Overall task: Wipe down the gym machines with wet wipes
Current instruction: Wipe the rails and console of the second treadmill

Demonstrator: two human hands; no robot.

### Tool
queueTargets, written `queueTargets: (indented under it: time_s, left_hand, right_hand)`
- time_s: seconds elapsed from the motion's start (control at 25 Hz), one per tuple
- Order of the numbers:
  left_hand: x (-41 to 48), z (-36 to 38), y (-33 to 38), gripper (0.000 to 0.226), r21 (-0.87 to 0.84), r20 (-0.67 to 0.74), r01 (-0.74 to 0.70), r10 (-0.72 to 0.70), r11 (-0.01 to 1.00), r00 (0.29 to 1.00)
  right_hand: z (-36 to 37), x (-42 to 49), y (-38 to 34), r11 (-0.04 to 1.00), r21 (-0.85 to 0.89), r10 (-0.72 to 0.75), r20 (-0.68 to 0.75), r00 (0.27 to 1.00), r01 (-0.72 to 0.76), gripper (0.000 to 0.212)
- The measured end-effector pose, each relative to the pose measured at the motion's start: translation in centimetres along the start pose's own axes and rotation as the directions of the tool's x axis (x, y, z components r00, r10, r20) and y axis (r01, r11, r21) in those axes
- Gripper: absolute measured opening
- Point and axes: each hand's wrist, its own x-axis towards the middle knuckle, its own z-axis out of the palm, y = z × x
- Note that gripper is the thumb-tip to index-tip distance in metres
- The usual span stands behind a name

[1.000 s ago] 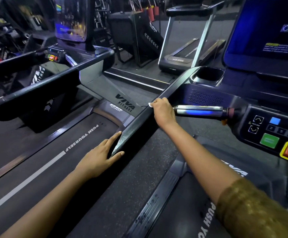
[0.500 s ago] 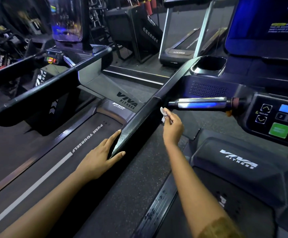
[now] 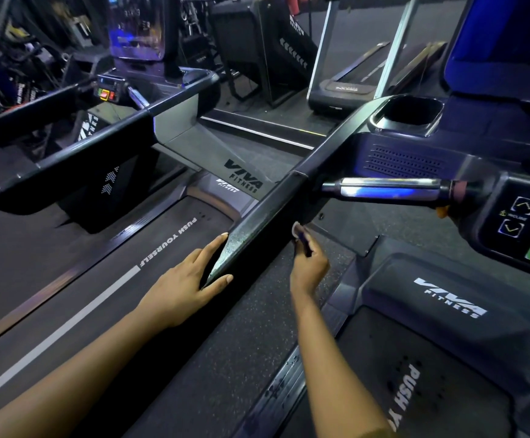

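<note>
A black treadmill side handrail (image 3: 276,197) runs diagonally from the console down to its tip at centre. My left hand (image 3: 187,286) rests flat around that tip, fingers apart, thumb under the end. My right hand (image 3: 309,267) is on the rail's right side, just below it, pinching a small white wet wipe (image 3: 297,230) against the rail's inner face. A chrome grip bar (image 3: 387,188) sticks out from the console above my right hand.
The console (image 3: 523,222) with arrow keys and a green button is at right, a cup holder (image 3: 410,116) above it. Treadmill belts lie below both arms. Another treadmill's handrail (image 3: 99,143) crosses the left side. More machines stand behind.
My right hand came off the top of the rail and slid down along its right side toward me with the wipe. My left hand stayed on the rail's tip.
</note>
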Motion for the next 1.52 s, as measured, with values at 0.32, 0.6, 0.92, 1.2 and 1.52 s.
queueTargets:
  time_s: [0.32,0.6,0.92,1.2,1.52]
  left_hand:
    - [0.0,-0.2,0.2,0.078,0.028,0.004,-0.005,0.005,1.0,1.0]
    - [0.1,0.1,0.1,0.075,0.041,-0.002,0.0,0.0,0.999,1.0]
    - [0.1,0.3,-0.1,0.074,0.023,-0.018,0.0,0.0,1.0,1.0]
    - [0.2,0.4,-0.3,0.078,0.037,-0.017,-0.006,0.007,0.999,1.0]
    - [0.1,0.2,-0.2,0.079,0.042,-0.015,0.002,-0.001,0.999,1.0]
  right_hand:
    - [-0.8,-9.8,-1.0,0.893,0.264,0.327,0.173,0.929,-0.364,0.035]
    - [-0.2,1.1,-1.0,0.879,0.336,0.375,-0.047,0.926,-0.339,0.03]
    - [0.9,-1.4,0.6,0.787,0.42,0.463,0.085,0.882,-0.453,0.035]
    - [-1.4,-10.9,-1.7,0.831,0.276,0.421,0.255,0.87,-0.483,0.022]
    - [-1.3,0.7,-3.1,0.993,0.078,0.079,0.099,0.992,-0.087,0.035]
